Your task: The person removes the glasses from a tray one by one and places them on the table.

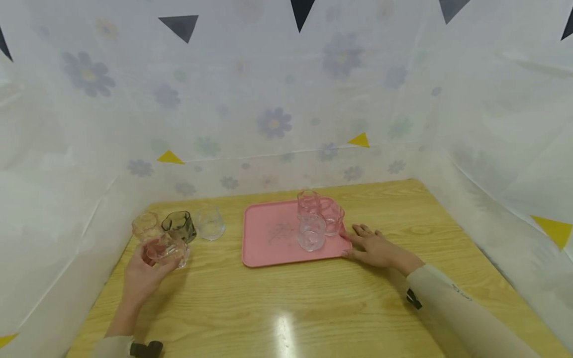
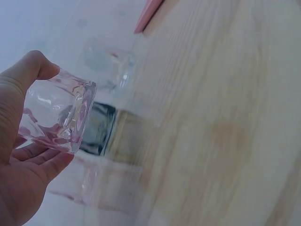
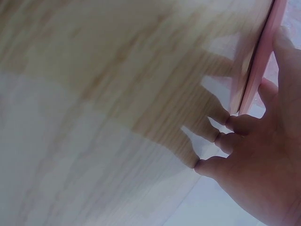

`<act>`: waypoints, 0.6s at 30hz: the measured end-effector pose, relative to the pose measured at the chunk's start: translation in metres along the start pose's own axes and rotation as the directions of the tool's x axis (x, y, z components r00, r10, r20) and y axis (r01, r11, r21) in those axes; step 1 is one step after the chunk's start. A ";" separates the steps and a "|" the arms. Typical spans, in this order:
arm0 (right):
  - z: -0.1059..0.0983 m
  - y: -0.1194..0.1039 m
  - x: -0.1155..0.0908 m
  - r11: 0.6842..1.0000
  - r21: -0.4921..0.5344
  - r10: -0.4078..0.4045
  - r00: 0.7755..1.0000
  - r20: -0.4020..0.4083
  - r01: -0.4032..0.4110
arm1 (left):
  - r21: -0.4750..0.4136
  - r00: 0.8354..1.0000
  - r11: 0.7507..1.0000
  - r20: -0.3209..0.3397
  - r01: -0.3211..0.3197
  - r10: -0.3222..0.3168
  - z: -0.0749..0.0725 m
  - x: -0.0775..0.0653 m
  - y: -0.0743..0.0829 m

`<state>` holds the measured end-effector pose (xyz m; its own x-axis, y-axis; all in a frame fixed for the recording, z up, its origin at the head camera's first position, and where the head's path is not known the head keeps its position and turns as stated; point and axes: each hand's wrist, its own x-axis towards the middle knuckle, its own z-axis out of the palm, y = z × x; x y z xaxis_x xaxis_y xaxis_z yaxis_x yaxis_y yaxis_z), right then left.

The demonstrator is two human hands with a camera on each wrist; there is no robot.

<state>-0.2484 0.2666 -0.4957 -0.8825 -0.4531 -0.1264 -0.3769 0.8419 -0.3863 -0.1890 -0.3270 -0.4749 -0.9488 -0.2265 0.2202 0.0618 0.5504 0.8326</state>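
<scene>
The table (image 1: pixel 233 308) has its back edge by the sheeting (image 1: pixel 250 179), with wide wood in front of the tray (image 1: pixel 264 243) and a narrower strip leftward, toward the clear glass (image 1: pixel 210 224). The right hand (image 1: pixel 373 248), fingers spread and gripping nothing, touches the tray's right edge beside three glasses (image 1: pixel 312 238). The left hand (image 1: pixel 142 273) curls thumb and fingers around the pink glass (image 2: pixel 56 113), transparent, faceted and thick-based, in front of the dark glass (image 1: pixel 182 227).

Tray (image 2: pixel 148 15) partly outside wrist views.
</scene>
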 end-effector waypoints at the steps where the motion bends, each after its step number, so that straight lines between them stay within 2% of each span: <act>1: 0.000 0.000 0.000 1.000 0.004 -0.001 1.000 0.001 0.000 | 0.001 1.000 1.000 -0.011 0.010 -0.010 -0.003 0.000 -0.002; 6: 0.000 0.001 0.000 1.000 0.004 0.006 1.000 0.011 -0.006 | 0.019 0.997 0.998 -0.042 0.065 -0.064 -0.018 0.001 -0.017; 10: -0.001 -0.001 0.000 1.000 0.007 0.003 1.000 0.011 -0.004 | 0.079 0.991 0.990 -0.073 0.116 -0.111 -0.029 0.001 -0.028; 13: -0.001 -0.002 -0.001 1.000 0.005 0.006 1.000 0.014 -0.006 | 0.111 0.985 0.982 -0.092 0.155 -0.145 -0.034 0.000 -0.033; 18: -0.001 -0.002 -0.001 1.000 0.005 0.015 1.000 0.016 -0.015 | 0.112 0.978 0.975 -0.113 0.191 -0.178 -0.040 0.004 -0.039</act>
<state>-0.2473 0.2654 -0.4939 -0.8836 -0.4446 -0.1466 -0.3618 0.8473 -0.3889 -0.1827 -0.3817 -0.4858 -0.9036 -0.4100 0.1243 -0.1552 0.5836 0.7971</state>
